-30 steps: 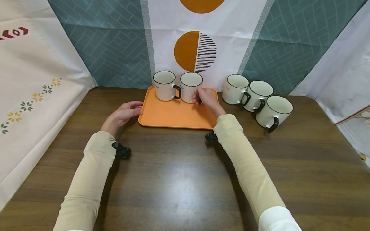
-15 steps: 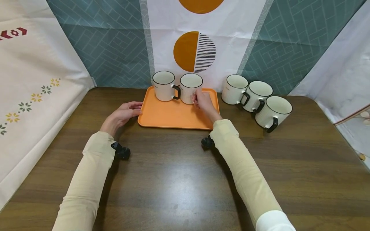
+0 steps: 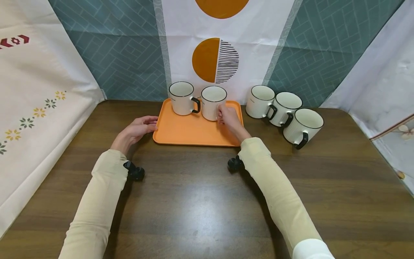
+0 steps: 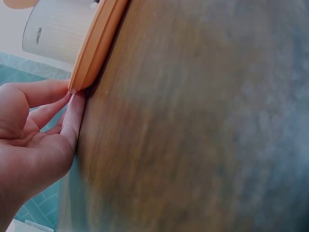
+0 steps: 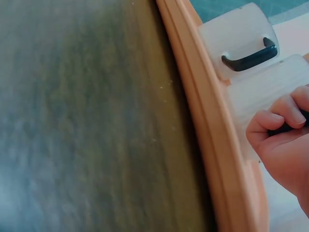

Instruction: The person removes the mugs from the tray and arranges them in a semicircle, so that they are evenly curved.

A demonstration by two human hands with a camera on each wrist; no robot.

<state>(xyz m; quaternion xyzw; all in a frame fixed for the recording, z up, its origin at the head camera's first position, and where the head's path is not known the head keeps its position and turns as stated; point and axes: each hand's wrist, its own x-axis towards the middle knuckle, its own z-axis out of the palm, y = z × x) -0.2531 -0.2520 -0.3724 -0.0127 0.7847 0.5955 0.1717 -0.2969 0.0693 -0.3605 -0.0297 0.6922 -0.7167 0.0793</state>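
Note:
Two white mugs with black rims and black handles stand on an orange tray [image 3: 181,131]. My right hand [image 3: 229,117] grips the handle of the right mug [image 3: 210,108]; in the right wrist view its fingers [image 5: 287,108] curl round the black handle. The left mug [image 3: 181,102] stands beside it with its handle toward the right. At the tray's left edge, my left hand [image 3: 137,129] has extended fingers touching the rim. In the left wrist view the fingertips [image 4: 53,92] meet the tray's corner, close over the table.
Right of the tray, a mug [image 3: 258,102], a second mug [image 3: 284,104] and a third mug [image 3: 304,124] stand close together on the wooden table [image 3: 194,201]. A patterned cloth [image 3: 136,54] hangs behind the table's back edge. White cloths border both sides.
My right hand has closed more firmly round the handle, and the right mug has shifted slightly toward the front of the tray. My left hand stays at the tray's edge.

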